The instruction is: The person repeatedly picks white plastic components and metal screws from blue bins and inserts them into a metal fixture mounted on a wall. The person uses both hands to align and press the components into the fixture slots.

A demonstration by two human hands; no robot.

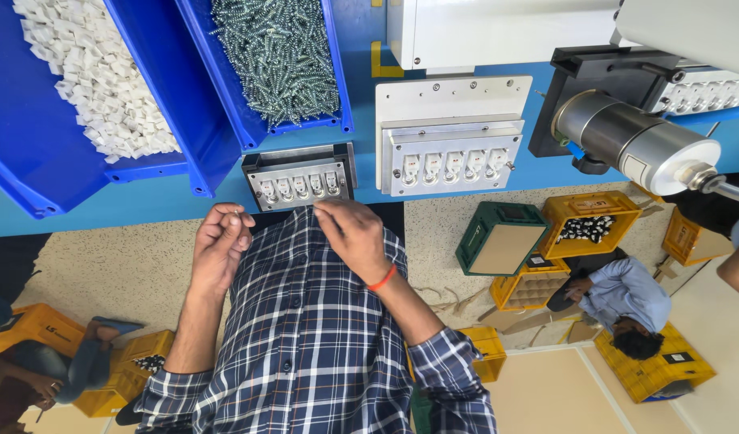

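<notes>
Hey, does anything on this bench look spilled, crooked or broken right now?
Nothing stands out. The screws and white parts sit inside their blue bins, and both jigs lie square on the bench with their slots filled. The left hand and right hand hover just below the small jig.

Blue bin of screws (277,56) sitting at 12 o'clock, white-parts bin (96,76) at 10, green crate (498,237) (w/ cardboard inside) lying at 3.
</notes>
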